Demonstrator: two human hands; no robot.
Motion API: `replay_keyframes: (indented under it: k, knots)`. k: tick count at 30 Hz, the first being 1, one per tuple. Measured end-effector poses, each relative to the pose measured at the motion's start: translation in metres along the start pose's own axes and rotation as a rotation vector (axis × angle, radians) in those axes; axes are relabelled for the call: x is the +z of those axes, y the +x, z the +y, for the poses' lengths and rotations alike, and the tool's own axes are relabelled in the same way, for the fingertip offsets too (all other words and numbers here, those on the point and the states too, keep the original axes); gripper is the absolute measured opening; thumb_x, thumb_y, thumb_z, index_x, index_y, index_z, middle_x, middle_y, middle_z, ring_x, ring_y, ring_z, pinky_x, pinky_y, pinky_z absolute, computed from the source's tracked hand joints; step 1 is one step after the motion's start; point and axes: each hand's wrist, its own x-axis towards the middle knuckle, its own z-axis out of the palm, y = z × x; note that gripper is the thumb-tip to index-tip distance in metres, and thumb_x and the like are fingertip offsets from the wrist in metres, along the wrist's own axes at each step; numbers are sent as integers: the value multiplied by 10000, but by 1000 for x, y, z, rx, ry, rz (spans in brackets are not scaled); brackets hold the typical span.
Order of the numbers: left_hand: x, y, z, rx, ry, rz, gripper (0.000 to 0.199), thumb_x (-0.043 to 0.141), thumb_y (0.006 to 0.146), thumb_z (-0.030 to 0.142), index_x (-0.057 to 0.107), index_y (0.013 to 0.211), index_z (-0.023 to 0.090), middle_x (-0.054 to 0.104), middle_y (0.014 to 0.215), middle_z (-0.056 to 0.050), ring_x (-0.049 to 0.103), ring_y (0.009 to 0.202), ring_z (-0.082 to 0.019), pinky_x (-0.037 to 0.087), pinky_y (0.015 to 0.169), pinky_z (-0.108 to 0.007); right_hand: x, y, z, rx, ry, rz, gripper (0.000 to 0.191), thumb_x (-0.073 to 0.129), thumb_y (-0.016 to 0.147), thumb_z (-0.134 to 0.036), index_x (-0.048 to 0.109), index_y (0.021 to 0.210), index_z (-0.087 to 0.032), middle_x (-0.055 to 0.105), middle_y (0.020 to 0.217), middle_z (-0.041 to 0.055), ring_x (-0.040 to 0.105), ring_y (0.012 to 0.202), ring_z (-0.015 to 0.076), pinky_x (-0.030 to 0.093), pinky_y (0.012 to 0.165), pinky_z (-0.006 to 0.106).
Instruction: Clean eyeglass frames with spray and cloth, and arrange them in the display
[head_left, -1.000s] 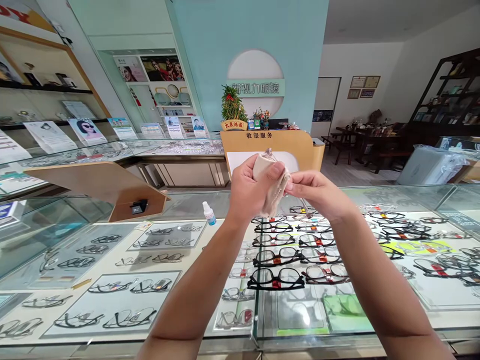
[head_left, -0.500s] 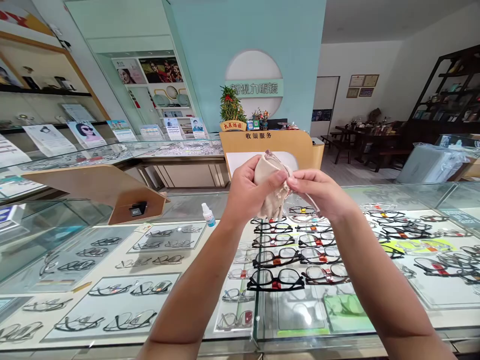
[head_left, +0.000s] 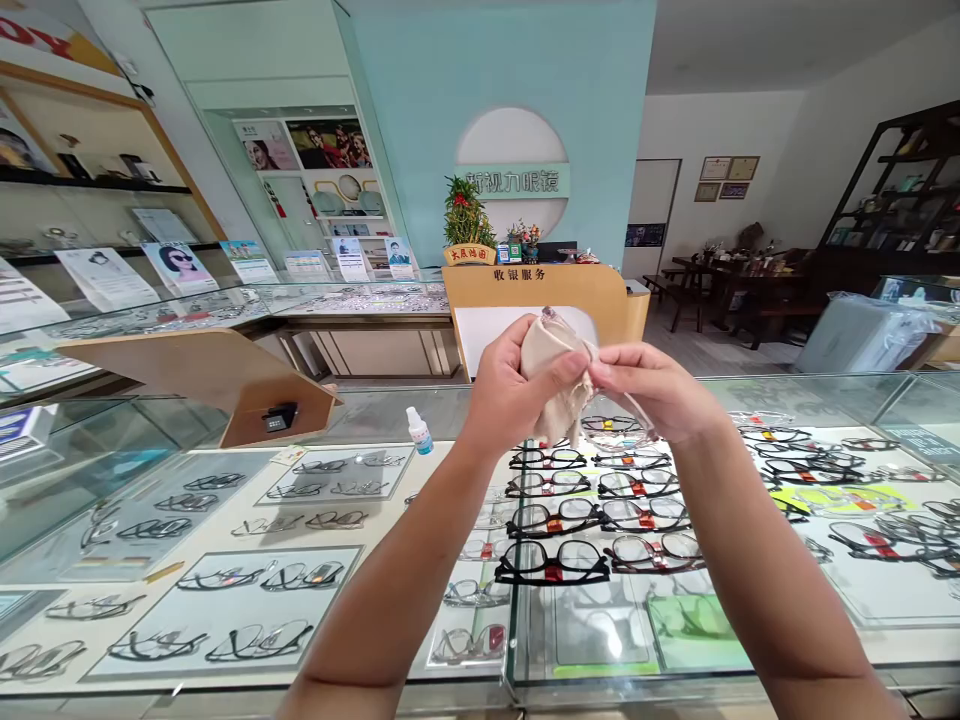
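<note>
My left hand is wrapped round a beige cloth, its thumb pressed on the front of the bundle. The cloth is folded over a pair of eyeglasses, mostly hidden inside it. One thin, pale temple of the eyeglasses sticks out below my right hand. With thumb and forefinger, that hand pinches the eyeglasses at the cloth's right edge. Both hands are raised above the glass counter, close together. Under them lie rows of black-framed glasses with red tags.
A small white spray bottle stands left of my hands on the glass display counter. Farther left is a tilted wooden board. Beyond the counter are a wooden cashier desk and a plastic-wrapped grey case.
Both hands, with the cloth and eyeglasses, have shifted slightly right and down in view. The cloth is bunched a little differently under my left thumb. The grips stay the same.
</note>
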Motion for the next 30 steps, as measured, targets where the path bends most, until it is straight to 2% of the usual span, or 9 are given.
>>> replay_keyframes:
  k: [5,10,13,16,18,20,24,27,30]
  knots:
    - [6,0,-6,78,46,204,577,796,914,761,635,771,225,643,658,2,586,575,-138,475,515,-276,2,1,6,-14,-82,-93,350,858,943,-589,877,898,-243,818,933,32,695,864,172,560,901,325]
    - [-7,13,-13,14,-63,295,594,785,881,824,699,862,237,699,733,-18,675,666,-172,511,533,-284,-11,-6,-4,-85,-203,54,350,817,985,-575,864,864,-249,817,994,47,716,988,193,564,962,339]
    - [-14,19,-13,44,-81,375,536,821,873,786,736,946,262,663,756,6,598,614,-133,453,495,-261,-19,-11,-11,-111,-207,104,355,813,984,-581,854,853,-253,842,1119,75,742,1113,231,583,984,368]
    - [-16,16,-6,64,-31,350,469,805,916,736,737,947,273,560,717,27,443,533,-102,355,448,-250,-22,-16,-15,-83,-194,163,380,791,995,-615,841,874,-259,857,1056,81,771,1055,245,591,941,384]
    - [-15,11,-1,110,36,312,447,763,962,714,735,956,268,582,757,14,428,549,-100,357,466,-252,-21,-18,-17,-76,-222,197,382,766,1016,-617,839,901,-260,851,994,76,770,989,239,580,911,381]
    - [-14,6,6,200,151,256,432,809,938,682,757,1100,285,699,952,-22,518,643,-110,443,547,-257,-20,-19,-19,-92,-263,190,372,737,1045,-595,840,921,-259,840,974,67,755,969,231,567,923,380]
    - [-13,1,17,381,460,122,834,1027,682,626,717,1399,333,676,1491,-107,686,1082,-251,600,849,-353,-16,-21,-25,-144,-332,114,383,699,1078,-566,832,890,-260,805,959,49,717,978,222,545,980,377]
    - [-14,0,22,457,610,67,834,1020,706,612,718,1426,320,682,1502,-121,671,1264,-330,602,1008,-447,-12,-25,-31,-149,-411,85,414,669,1096,-566,839,880,-257,781,934,48,688,946,215,527,950,364]
    - [-17,0,24,534,711,47,812,999,756,598,700,1459,322,710,1453,-117,687,1251,-329,603,1036,-467,-9,-29,-37,-149,-477,84,450,643,1107,-578,842,868,-252,766,903,48,669,906,208,503,896,354]
